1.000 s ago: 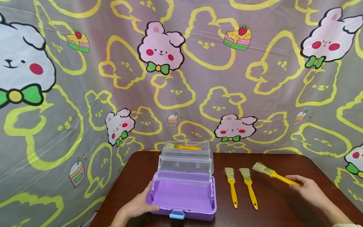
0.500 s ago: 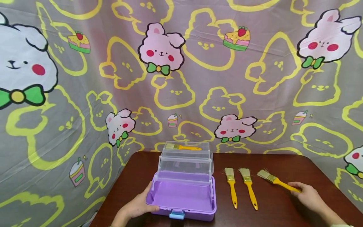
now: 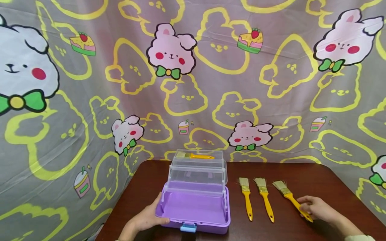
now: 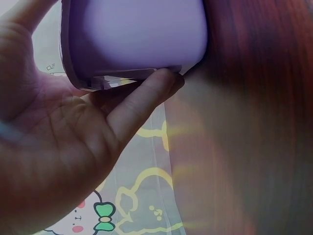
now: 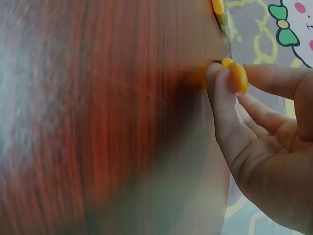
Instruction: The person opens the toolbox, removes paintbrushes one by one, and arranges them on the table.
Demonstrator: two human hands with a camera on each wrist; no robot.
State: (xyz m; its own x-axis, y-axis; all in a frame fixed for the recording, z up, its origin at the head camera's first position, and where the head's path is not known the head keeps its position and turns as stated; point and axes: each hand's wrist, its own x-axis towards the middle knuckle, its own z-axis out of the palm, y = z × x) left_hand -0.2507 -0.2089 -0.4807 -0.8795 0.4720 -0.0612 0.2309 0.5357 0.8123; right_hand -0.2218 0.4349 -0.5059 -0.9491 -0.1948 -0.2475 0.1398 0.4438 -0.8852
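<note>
My left hand (image 3: 147,217) grips the near left side of a purple toolbox (image 3: 212,230), thumb over its front rim. The lid is up, and clear trays (image 3: 197,175) stand raised in steps behind the purple bottom. One paintbrush (image 3: 201,156) lies in the top tray. On the right, my right hand (image 3: 319,210) pinches the yellow handle of another paintbrush (image 3: 290,196), which slants with its bristles up and to the left. In the right wrist view, thumb and fingers close on the handle end (image 5: 238,78).
Two more paintbrushes, one (image 3: 247,202) beside the box and one (image 3: 266,202) further right, lie side by side on the dark wooden table (image 3: 250,169). A printed grey curtain (image 3: 283,110) hangs behind the table and along its left. A blue latch (image 3: 188,228) sits on the box front.
My right hand has moved left and towards me with its paintbrush, whose handle has swung nearer to the line of the other two. The left hand and toolbox have stayed still.
</note>
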